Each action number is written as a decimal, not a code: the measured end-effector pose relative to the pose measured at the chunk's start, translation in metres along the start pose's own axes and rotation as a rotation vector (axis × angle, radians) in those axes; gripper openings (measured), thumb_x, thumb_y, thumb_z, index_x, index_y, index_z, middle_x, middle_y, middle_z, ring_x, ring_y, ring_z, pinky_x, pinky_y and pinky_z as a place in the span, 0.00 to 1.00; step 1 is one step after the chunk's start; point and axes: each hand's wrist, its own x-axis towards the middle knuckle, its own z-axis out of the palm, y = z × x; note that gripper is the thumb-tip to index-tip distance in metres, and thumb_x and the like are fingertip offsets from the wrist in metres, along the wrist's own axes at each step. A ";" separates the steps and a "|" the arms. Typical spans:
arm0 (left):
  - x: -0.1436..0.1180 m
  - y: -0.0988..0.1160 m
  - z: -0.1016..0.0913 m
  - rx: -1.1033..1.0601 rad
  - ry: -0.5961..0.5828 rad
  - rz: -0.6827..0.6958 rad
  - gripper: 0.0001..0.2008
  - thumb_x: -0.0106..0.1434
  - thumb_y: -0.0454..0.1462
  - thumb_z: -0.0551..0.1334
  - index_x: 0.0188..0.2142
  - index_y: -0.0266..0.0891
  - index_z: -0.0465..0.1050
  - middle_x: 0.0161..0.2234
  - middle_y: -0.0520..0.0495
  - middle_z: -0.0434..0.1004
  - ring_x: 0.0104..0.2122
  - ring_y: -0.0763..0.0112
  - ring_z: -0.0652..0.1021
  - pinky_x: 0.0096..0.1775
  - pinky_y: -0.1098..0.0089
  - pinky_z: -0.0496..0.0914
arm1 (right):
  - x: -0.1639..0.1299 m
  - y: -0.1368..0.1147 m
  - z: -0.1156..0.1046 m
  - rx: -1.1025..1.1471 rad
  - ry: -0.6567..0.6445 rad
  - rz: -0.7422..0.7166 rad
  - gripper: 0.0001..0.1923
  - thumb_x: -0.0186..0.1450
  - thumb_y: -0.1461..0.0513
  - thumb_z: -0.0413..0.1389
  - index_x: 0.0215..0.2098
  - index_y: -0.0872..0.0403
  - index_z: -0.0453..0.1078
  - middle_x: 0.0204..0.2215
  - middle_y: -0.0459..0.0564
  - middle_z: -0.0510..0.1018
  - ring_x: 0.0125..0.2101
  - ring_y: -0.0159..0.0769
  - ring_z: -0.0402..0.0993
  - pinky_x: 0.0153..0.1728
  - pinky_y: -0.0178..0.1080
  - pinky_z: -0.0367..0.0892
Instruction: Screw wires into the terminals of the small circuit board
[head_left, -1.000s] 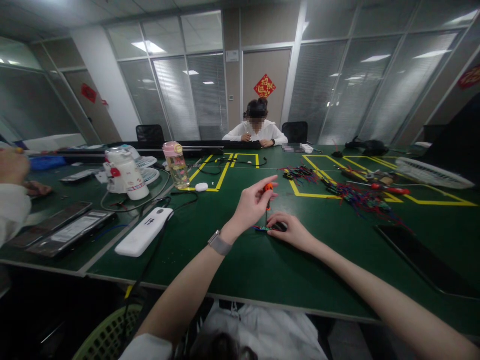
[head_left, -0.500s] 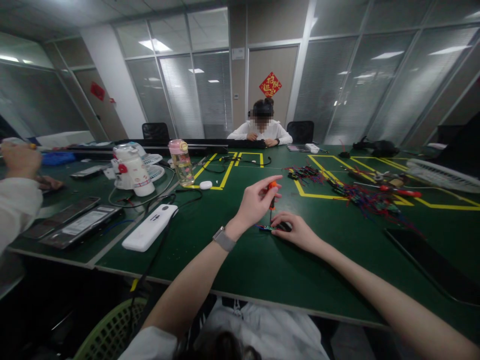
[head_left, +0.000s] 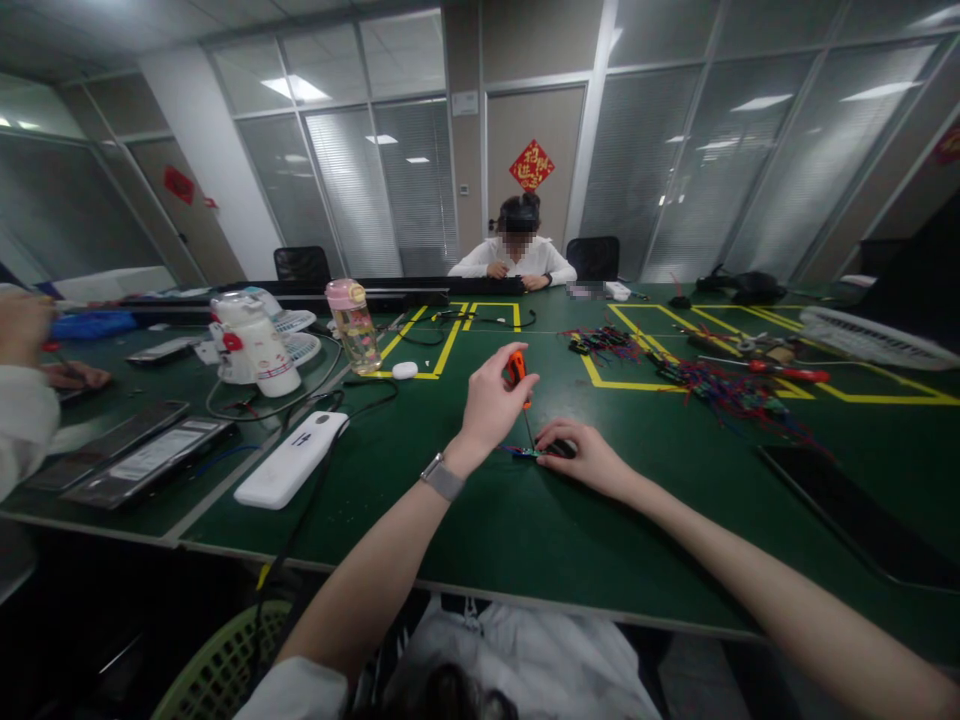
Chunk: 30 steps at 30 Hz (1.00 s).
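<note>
My left hand [head_left: 491, 400], with a watch on its wrist, is closed around the orange and black handle of a screwdriver [head_left: 517, 370]. The thin shaft slants down, its tip at a small green circuit board [head_left: 528, 453] with blue wires at its left end. Pressed against the board's right end, my right hand [head_left: 585, 455] holds it low over the green table [head_left: 465, 530]. A dark piece [head_left: 560, 449] shows under the right fingers; I cannot tell what it is.
Wired circuit boards [head_left: 720, 385] lie heaped at the right, near a red-handled tool [head_left: 791, 372] and a dark flat panel [head_left: 847, 510]. Leftward stand a white power bank [head_left: 291, 460], a pink-lidded bottle [head_left: 352, 325] and a white bottle [head_left: 259, 345]. Co-workers sit opposite and at the left.
The screwdriver has gone from nearly upright to tilted, its handle leaning left. My left fingers have shifted around the handle. My right hand stays on the board, and the view has turned slightly.
</note>
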 end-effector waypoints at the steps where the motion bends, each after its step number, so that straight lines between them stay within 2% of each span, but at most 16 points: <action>1: 0.000 -0.001 0.000 0.022 0.034 -0.003 0.19 0.60 0.35 0.64 0.50 0.43 0.68 0.42 0.48 0.74 0.25 0.75 0.79 0.27 0.76 0.74 | 0.000 0.000 0.000 -0.001 -0.001 0.002 0.04 0.57 0.61 0.61 0.31 0.54 0.76 0.38 0.52 0.77 0.40 0.41 0.74 0.47 0.44 0.66; 5: 0.000 0.000 -0.001 0.017 0.099 -0.050 0.18 0.59 0.34 0.64 0.50 0.42 0.68 0.42 0.48 0.75 0.23 0.76 0.79 0.25 0.77 0.73 | 0.000 0.000 -0.001 -0.004 -0.004 0.013 0.04 0.58 0.62 0.61 0.32 0.54 0.76 0.38 0.52 0.77 0.40 0.41 0.74 0.47 0.44 0.66; 10: 0.001 -0.002 -0.001 -0.020 0.123 -0.118 0.18 0.59 0.34 0.65 0.49 0.41 0.68 0.39 0.48 0.75 0.23 0.75 0.80 0.23 0.77 0.73 | 0.000 -0.001 -0.001 0.001 -0.002 0.021 0.04 0.57 0.62 0.61 0.31 0.53 0.76 0.38 0.52 0.77 0.40 0.40 0.74 0.46 0.43 0.67; 12: 0.001 -0.002 0.000 -0.045 0.072 -0.065 0.19 0.59 0.34 0.64 0.51 0.42 0.68 0.40 0.48 0.75 0.24 0.75 0.80 0.24 0.77 0.74 | 0.000 -0.001 0.000 0.002 0.007 0.019 0.04 0.57 0.62 0.61 0.31 0.54 0.76 0.37 0.51 0.77 0.40 0.40 0.74 0.46 0.43 0.67; 15: -0.002 0.001 0.001 -0.070 -0.105 0.092 0.21 0.61 0.34 0.63 0.54 0.45 0.66 0.42 0.48 0.75 0.29 0.73 0.80 0.30 0.74 0.77 | 0.000 -0.001 0.001 0.005 0.023 0.009 0.03 0.57 0.62 0.62 0.31 0.54 0.76 0.37 0.51 0.77 0.39 0.40 0.74 0.45 0.42 0.67; 17: -0.004 0.005 0.001 -0.035 -0.206 0.185 0.22 0.62 0.33 0.61 0.56 0.46 0.65 0.44 0.47 0.75 0.34 0.72 0.79 0.34 0.72 0.78 | 0.000 -0.001 0.001 0.006 0.026 0.006 0.03 0.57 0.62 0.62 0.31 0.54 0.76 0.37 0.51 0.77 0.39 0.40 0.74 0.45 0.42 0.67; 19: -0.006 0.008 0.001 0.025 -0.249 0.250 0.22 0.63 0.33 0.60 0.56 0.45 0.64 0.43 0.47 0.75 0.36 0.71 0.79 0.36 0.71 0.77 | 0.000 -0.001 0.001 0.002 0.031 0.008 0.03 0.57 0.62 0.62 0.30 0.54 0.76 0.36 0.51 0.77 0.39 0.40 0.74 0.45 0.43 0.67; 22: -0.007 0.011 0.000 0.138 -0.213 0.306 0.21 0.64 0.33 0.59 0.57 0.44 0.63 0.42 0.47 0.74 0.36 0.70 0.77 0.38 0.69 0.77 | 0.000 -0.002 0.001 -0.001 0.030 0.009 0.03 0.57 0.63 0.62 0.30 0.54 0.76 0.36 0.51 0.77 0.40 0.40 0.74 0.46 0.43 0.66; 27: -0.009 0.013 0.002 0.398 0.032 0.298 0.20 0.64 0.34 0.60 0.55 0.41 0.63 0.43 0.45 0.73 0.38 0.68 0.76 0.41 0.66 0.75 | 0.000 -0.002 0.000 -0.006 0.023 0.011 0.04 0.57 0.62 0.61 0.31 0.54 0.76 0.37 0.52 0.77 0.40 0.40 0.74 0.46 0.43 0.66; 29: -0.014 0.016 0.004 0.439 0.015 0.334 0.20 0.65 0.34 0.58 0.56 0.39 0.61 0.43 0.45 0.72 0.39 0.68 0.76 0.41 0.67 0.74 | 0.000 0.000 0.001 -0.015 0.029 0.013 0.04 0.57 0.62 0.62 0.30 0.54 0.76 0.36 0.51 0.78 0.39 0.40 0.74 0.45 0.43 0.67; 30: -0.017 0.019 0.006 0.436 -0.052 0.383 0.20 0.66 0.34 0.57 0.57 0.40 0.60 0.42 0.45 0.72 0.38 0.69 0.76 0.41 0.69 0.74 | 0.000 0.001 0.003 -0.019 0.038 0.021 0.04 0.56 0.62 0.62 0.30 0.54 0.76 0.35 0.51 0.78 0.38 0.41 0.74 0.44 0.42 0.67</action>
